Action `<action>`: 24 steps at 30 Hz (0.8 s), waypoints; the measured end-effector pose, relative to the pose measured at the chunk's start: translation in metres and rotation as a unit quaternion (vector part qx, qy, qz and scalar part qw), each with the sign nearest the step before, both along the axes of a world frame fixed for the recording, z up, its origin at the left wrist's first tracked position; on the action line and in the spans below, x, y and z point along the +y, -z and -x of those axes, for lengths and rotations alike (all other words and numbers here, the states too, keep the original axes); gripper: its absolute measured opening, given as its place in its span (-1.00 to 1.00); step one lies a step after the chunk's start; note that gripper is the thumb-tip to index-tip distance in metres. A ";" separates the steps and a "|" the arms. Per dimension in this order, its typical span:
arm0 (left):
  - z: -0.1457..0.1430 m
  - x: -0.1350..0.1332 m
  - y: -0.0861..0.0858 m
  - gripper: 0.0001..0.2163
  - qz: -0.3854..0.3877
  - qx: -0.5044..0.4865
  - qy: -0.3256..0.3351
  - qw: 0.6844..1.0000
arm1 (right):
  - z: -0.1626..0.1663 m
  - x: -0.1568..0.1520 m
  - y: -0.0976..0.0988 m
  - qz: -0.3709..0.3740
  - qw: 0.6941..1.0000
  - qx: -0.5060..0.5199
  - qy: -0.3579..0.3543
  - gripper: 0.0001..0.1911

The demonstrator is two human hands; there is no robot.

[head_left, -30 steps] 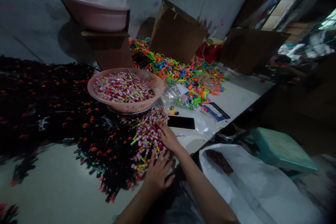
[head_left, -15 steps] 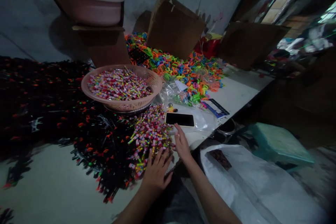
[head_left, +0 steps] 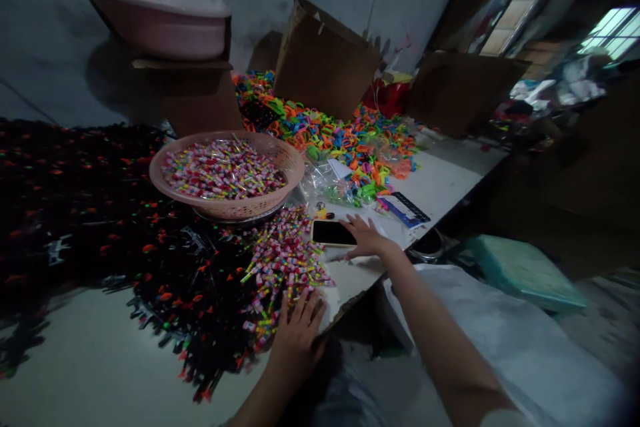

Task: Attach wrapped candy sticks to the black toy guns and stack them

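Note:
My left hand [head_left: 297,333] lies near the table's front edge with its fingers spread. Its fingertips rest at the lower end of a loose pile of small pink, yellow and white striped pieces [head_left: 287,250]. Farther right, my right hand [head_left: 367,240] is open over the right end of a phone [head_left: 330,233] with a dark screen and pale case. Whether its fingers touch the phone I cannot tell. Behind the pile stands a pink plastic basket [head_left: 159,177] full of the same striped pieces under clear plastic.
Black toy pieces with orange tips [head_left: 195,300] cover the left side. Multicoloured plastic pieces [head_left: 320,127] are heaped at the back beside cardboard boxes [head_left: 325,60]. A blue-and-white card [head_left: 405,209] lies right of the phone. Below the edge are a white sack [head_left: 480,320] and a green stool [head_left: 530,270].
My right hand has moved forward and right from the phone's near edge to over its right end, with fingers spread wider. My left hand stays almost in place. The camera view has shifted slightly.

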State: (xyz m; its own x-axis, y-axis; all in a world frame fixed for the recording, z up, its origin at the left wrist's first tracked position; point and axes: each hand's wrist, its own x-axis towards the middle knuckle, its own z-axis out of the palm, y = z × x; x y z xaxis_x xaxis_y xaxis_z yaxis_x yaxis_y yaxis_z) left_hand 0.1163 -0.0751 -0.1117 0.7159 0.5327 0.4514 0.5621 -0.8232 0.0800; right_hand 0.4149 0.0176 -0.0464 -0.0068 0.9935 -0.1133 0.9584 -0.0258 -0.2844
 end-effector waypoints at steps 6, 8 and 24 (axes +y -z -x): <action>0.004 0.000 -0.005 -0.50 0.020 0.035 0.000 0.999 | -0.016 0.016 -0.004 0.061 0.992 -0.084 -0.075 0.26; 0.004 0.000 -0.003 -0.50 0.025 0.028 -0.002 0.999 | -0.013 0.011 -0.003 0.048 0.991 -0.105 -0.070 0.22; 0.001 0.002 0.003 -0.49 -0.004 -0.009 0.002 1.000 | 0.040 -0.017 0.013 0.011 0.960 -0.188 0.206 0.17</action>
State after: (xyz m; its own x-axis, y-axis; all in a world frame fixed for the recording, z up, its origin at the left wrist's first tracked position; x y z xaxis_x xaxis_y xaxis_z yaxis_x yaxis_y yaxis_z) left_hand 0.1152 -0.0736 -0.1151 0.7095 0.5268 0.4680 0.5576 -0.8258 0.0842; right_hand 0.3750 0.0006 -0.0598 0.4311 0.9008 -0.0518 0.9006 -0.4261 0.0853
